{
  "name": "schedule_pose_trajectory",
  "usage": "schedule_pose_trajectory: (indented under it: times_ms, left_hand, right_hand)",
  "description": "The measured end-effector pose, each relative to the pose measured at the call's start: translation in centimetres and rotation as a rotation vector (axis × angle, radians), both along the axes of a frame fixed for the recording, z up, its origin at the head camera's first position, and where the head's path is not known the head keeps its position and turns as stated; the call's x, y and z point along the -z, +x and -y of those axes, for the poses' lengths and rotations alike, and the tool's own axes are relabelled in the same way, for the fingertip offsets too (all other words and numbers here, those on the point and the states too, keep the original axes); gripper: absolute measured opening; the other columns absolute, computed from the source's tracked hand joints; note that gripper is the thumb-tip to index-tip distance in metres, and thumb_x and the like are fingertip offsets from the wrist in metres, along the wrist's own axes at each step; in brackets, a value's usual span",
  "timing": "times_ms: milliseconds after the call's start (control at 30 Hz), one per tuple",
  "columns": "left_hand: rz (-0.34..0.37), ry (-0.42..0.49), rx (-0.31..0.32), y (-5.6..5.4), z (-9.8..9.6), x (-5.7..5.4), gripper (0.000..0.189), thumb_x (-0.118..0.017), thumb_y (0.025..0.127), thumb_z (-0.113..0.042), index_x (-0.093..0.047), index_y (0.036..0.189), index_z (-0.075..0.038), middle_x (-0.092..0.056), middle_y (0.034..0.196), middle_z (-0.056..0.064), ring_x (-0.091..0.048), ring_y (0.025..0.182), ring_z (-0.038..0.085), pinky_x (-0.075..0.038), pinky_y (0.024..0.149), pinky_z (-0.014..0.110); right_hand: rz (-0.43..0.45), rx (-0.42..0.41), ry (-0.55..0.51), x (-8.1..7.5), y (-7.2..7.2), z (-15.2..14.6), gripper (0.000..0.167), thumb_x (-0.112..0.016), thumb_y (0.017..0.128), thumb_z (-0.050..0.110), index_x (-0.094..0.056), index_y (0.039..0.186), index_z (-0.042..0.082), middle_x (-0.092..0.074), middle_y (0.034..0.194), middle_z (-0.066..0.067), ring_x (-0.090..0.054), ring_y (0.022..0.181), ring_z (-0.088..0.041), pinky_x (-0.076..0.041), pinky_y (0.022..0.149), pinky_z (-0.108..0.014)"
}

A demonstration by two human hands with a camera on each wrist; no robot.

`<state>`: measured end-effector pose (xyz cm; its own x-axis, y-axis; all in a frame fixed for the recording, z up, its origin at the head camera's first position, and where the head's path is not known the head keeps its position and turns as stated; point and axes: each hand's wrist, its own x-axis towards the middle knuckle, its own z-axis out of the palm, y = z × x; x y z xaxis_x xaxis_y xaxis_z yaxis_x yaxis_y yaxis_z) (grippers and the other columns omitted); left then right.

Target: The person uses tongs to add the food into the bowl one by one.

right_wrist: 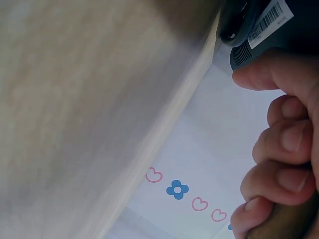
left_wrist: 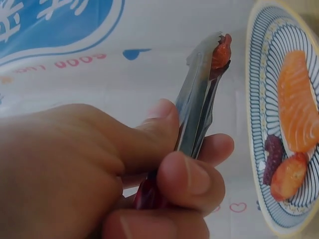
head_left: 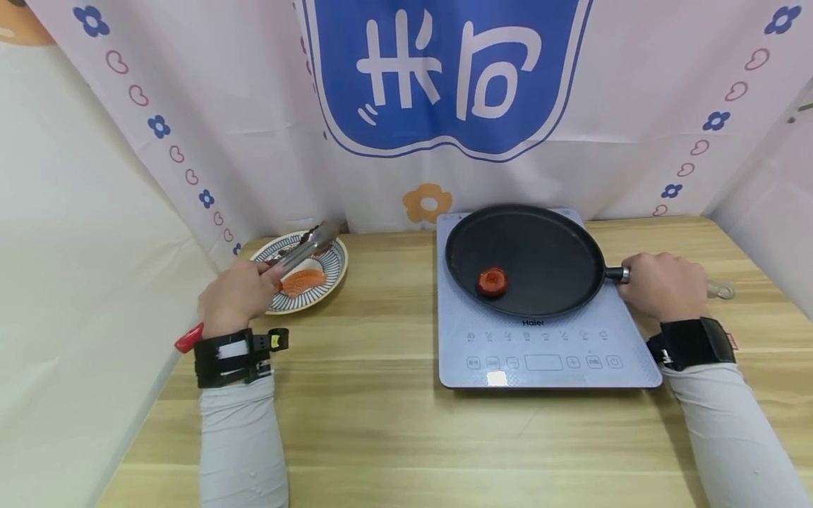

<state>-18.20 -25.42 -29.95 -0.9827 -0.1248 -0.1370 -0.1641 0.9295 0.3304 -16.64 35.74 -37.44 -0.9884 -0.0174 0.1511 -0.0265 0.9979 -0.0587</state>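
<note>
My left hand [head_left: 236, 300] grips metal tongs [head_left: 303, 252] with red handle ends, above a blue-patterned plate [head_left: 341, 271] at the back left. In the left wrist view the tongs' tips pinch a small reddish food piece [left_wrist: 222, 52]. On the plate lie a salmon slice [left_wrist: 298, 99], a purple tentacle-like piece [left_wrist: 272, 158] and a red-yellow piece [left_wrist: 289, 177]. Fingers of my right hand [head_left: 663, 286] curl round the handle [head_left: 617, 274] of a flat black pan [head_left: 540, 254]. One round reddish-brown piece [head_left: 492, 282] sits near the pan's front left rim.
Beneath the pan is a pale induction cooker [head_left: 552, 377] with a touch panel along its front. Both stand on a wooden table [head_left: 381, 423]. Behind hangs a printed curtain [head_left: 267, 92], and a white wall sheet [head_left: 82, 282] borders the left side.
</note>
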Motion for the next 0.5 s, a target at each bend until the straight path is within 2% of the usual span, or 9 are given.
schedule_pose_trajectory:
  times_ms: [200, 500]
  left_hand:
    - [-0.033, 0.006, 0.030, 0.1, -0.8, -0.3, 0.047, -0.047, 0.111, -0.047, -0.072, 0.105, -0.007, -0.057, 0.077, 0.007, -0.052, 0.069, 0.026, -0.037, 0.059, 0.037]
    - [-0.031, 0.009, 0.051, 0.1, -1.7, -0.6, 0.044, -0.050, 0.111, -0.045, -0.073, 0.104, -0.008, -0.054, 0.075, 0.006, -0.051, 0.067, 0.025, -0.037, 0.057, 0.036]
  right_hand:
    - [0.004, 0.001, -0.002, -0.2, 0.0, 0.1, 0.015, -0.070, 0.088, 0.016, -0.067, 0.075, 0.010, -0.053, 0.061, -0.007, -0.049, 0.057, -0.030, -0.034, 0.049, -0.043]
    - [0.031, 0.011, -0.003, -0.4, 0.1, 0.1, 0.013, -0.071, 0.089, 0.019, -0.071, 0.081, 0.008, -0.055, 0.062, -0.008, -0.050, 0.059, -0.031, -0.035, 0.050, -0.044]
